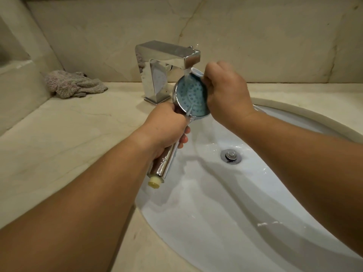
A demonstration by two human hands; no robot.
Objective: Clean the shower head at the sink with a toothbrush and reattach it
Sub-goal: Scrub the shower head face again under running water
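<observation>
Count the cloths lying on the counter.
1: a crumpled greyish cloth on the counter, in the back left corner, left of the faucet. Others could lie out of view.

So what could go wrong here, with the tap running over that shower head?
Water from the faucet strikes the tilted shower head and could splash onto the counter. The left hand grips a wet chrome handle, which might slip and knock the sink. The right hand holds something white, only partly visible, perhaps the toothbrush, which could drop toward the drain.
</observation>
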